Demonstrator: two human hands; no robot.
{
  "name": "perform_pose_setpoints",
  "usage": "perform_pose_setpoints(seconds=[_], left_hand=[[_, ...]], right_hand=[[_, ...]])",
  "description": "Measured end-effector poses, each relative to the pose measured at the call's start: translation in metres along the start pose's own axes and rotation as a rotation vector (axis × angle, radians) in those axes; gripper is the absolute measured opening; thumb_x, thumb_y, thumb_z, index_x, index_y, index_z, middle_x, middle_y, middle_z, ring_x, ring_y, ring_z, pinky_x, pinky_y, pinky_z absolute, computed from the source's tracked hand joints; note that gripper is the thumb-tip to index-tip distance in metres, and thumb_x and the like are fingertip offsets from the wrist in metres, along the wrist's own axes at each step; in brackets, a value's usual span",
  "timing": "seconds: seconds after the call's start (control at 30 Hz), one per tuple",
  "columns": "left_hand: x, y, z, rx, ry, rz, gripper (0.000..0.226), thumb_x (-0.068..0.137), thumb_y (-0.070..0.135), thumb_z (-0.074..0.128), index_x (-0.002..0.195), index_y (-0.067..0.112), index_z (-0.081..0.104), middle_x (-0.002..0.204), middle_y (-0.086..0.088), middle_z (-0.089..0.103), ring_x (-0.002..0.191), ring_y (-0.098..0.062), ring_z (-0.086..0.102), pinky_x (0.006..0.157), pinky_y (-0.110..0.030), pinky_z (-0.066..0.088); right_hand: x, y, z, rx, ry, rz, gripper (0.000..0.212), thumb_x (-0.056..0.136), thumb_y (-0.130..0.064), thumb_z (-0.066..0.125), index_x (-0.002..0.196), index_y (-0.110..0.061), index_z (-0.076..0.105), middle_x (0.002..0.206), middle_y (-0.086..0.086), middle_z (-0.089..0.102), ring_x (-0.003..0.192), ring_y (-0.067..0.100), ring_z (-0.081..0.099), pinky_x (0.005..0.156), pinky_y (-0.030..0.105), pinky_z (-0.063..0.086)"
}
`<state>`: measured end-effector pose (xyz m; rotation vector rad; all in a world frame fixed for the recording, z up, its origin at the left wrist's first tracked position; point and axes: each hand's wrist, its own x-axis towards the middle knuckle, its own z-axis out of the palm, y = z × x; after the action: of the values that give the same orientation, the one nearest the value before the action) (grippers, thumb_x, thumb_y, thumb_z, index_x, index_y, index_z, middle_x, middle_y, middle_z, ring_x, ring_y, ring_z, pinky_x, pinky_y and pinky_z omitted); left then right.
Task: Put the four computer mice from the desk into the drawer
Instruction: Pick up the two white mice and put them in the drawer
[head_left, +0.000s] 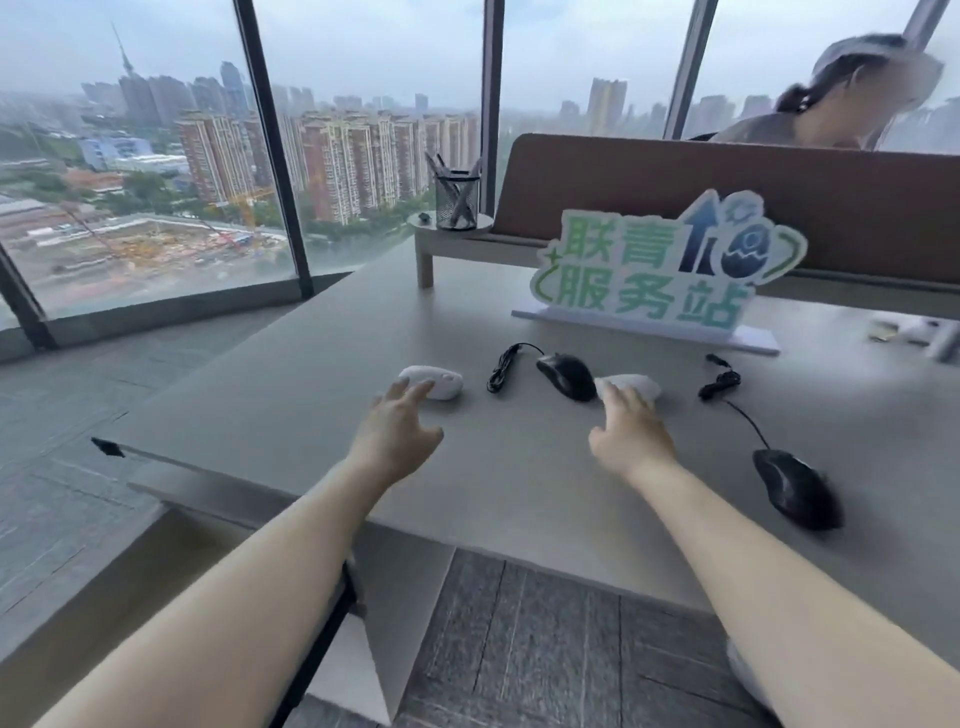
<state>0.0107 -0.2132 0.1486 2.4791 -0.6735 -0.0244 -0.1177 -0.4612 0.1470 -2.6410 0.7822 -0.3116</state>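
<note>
while both bare arms stretch out over the grey desk (291, 395), the left hand (397, 434) has its fingers spread open, the fingertips just reaching the near edge of a white mouse (434, 381) without closing on it. the right hand (631, 436) is also open, fingers extended forward onto a second white mouse (631, 385); it looks like they rest on its near side, though motion blur makes the contact hard to judge. between the two white mice lies a black wired mouse (567, 376), touching or just beside the second white one, with its cable bundled in a coil (501, 370) to its left. a second black wired mouse (797, 489) sits well to the right near the desk's front edge, its cord (727, 387) trailing back to a loose tangle. all four mice are on the desktop. behind them stands a green-and-white cutout sign (660, 273), and further back a mesh pen holder (457, 201) rests on a low shelf (452, 241). no drawer can be made out from this view.
</note>
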Motion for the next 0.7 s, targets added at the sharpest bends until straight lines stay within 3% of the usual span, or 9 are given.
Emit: perform_pose_setpoints(seconds=[0.17,0.3,0.37,0.47,0.6,0.7], left_hand=[[0.059,0.005,0.023,0.284,-0.106,-0.013,0.081,0.079,0.032,0.053,0.151,0.038,0.016,0.164,-0.003,0.007,0.149,-0.030,0.007,0.118,-0.047,0.018],[0.093,0.005,0.029,0.356,-0.173,-0.041,0.076,0.082,0.035,0.047,0.152,0.038,0.015,0.164,-0.003,0.007,0.150,-0.031,0.003,0.117,-0.052,0.014],[0.101,0.005,0.028,0.340,-0.188,-0.037,0.068,0.085,0.035,0.043,0.150,0.036,0.023,0.160,-0.003,0.022,0.147,-0.030,0.011,0.116,-0.049,0.020],[0.104,0.002,0.028,0.340,-0.176,-0.033,0.057,0.085,0.040,0.042,0.142,0.036,0.037,0.143,-0.005,0.040,0.135,-0.032,0.029,0.104,-0.044,0.036],[0.087,-0.001,0.029,0.333,-0.093,-0.063,0.055,0.083,0.055,0.050,0.131,0.028,0.050,0.127,-0.012,0.049,0.124,-0.032,0.043,0.096,-0.043,0.042],[0.054,0.001,0.025,0.251,0.020,-0.085,0.057,0.078,0.055,0.058,0.124,0.023,0.053,0.122,-0.011,0.052,0.118,-0.033,0.048,0.092,-0.040,0.043]], right_hand=[[0.050,0.031,0.001,-0.169,-0.126,0.012,0.078,0.087,-0.024,0.050,0.155,-0.030,0.012,0.166,-0.001,0.000,0.151,0.029,-0.003,0.119,0.046,0.014],[0.075,0.042,0.001,-0.226,-0.171,-0.004,0.075,0.087,-0.033,0.045,0.155,-0.034,0.011,0.166,-0.004,0.001,0.151,0.031,-0.006,0.119,0.050,0.012],[0.080,0.047,0.000,-0.223,-0.192,0.003,0.070,0.089,-0.033,0.041,0.154,-0.034,0.014,0.165,-0.006,0.006,0.151,0.032,-0.002,0.119,0.049,0.013],[0.081,0.051,-0.003,-0.261,-0.176,-0.024,0.065,0.089,-0.028,0.040,0.151,-0.035,0.022,0.160,-0.005,0.022,0.142,0.032,0.019,0.110,0.046,0.029],[0.075,0.047,-0.009,-0.385,-0.148,-0.011,0.054,0.090,-0.042,0.041,0.143,-0.034,0.035,0.145,0.002,0.040,0.127,0.034,0.036,0.097,0.044,0.036],[0.059,0.039,-0.008,-0.315,-0.151,0.035,0.050,0.089,-0.049,0.045,0.134,-0.026,0.045,0.135,0.011,0.047,0.123,0.034,0.042,0.096,0.043,0.038]])
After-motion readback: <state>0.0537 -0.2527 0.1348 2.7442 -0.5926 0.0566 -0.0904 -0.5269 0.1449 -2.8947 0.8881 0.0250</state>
